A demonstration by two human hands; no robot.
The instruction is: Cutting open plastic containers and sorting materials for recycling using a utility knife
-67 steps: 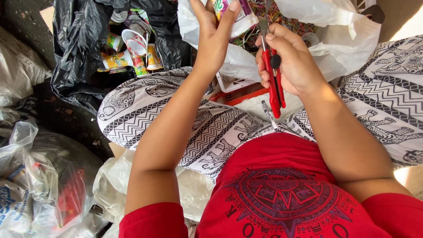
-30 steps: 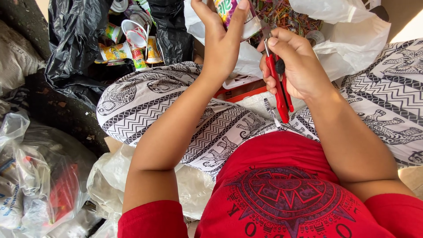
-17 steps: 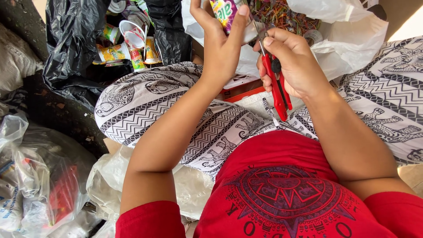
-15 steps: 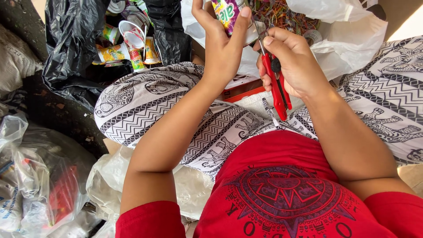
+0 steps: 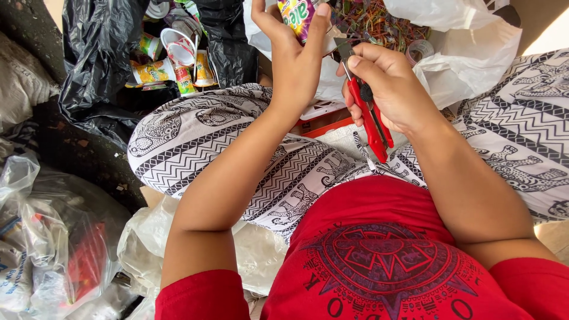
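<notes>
clear bags (image 5: 53,249): lower left, beside our knee; they crowd that side, little room to swing the elbow out.
black bag (image 5: 101,65): upper left, mouth open, used cups (image 5: 178,56) piled inside; close enough to drop into.
lap (image 5: 237,148): patterned cloth over both knees; the bare stretch under the hands looks like the only free working room.
left hand (image 5: 294,56): raised at top centre, thumb and fingers pinching the colourful packet (image 5: 298,13); held upright so its side edge faces the blade.
colourful packet: in the left hand, cut off by the top of the frame, so we cannot tell its full shape.
right hand (image 5: 388,89): closed tight round the red utility knife (image 5: 370,115), thumb along the top; blade tip just beside the packet, contact unclear.
white bag (image 5: 468,53): upper right, open, shredded coloured strips (image 5: 373,21) inside, right behind the cut.
edges: blade points away from our body, near the left fingers.
</notes>
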